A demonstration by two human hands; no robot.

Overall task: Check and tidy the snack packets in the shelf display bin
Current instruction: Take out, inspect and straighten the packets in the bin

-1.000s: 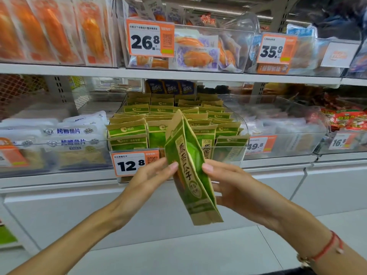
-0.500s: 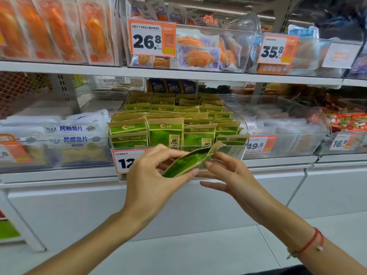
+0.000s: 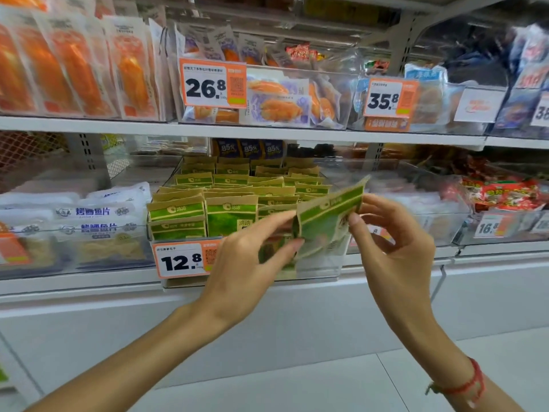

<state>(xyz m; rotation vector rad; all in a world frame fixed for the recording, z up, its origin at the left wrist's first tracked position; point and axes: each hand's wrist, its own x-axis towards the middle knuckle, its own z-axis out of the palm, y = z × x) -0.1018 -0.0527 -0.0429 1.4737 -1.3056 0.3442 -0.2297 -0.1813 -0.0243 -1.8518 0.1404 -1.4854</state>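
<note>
A green and tan snack packet [image 3: 328, 214] is held tilted in front of the clear display bin [image 3: 320, 263], its top edge up to the right. My left hand [image 3: 246, 260] pinches its left edge. My right hand [image 3: 389, 242] pinches its right side with thumb and fingertips. Behind them the bin holds several rows of the same green packets [image 3: 231, 215] standing upright, with a 12.8 price tag [image 3: 184, 260] on its front. The bin's front right corner looks bare behind the held packet.
White fish-slice packs [image 3: 98, 215] fill the bin to the left, red snack packs [image 3: 505, 194] the bin to the right. The shelf above [image 3: 237, 130] carries orange and purple packets with 26.8 and 35.8 tags. White cabinet fronts and floor lie below.
The packet went from hanging upright low in both hands to lying edge-on, and is now raised and turned face-on at the bin's front right. Both hands rose toward the bin.
</note>
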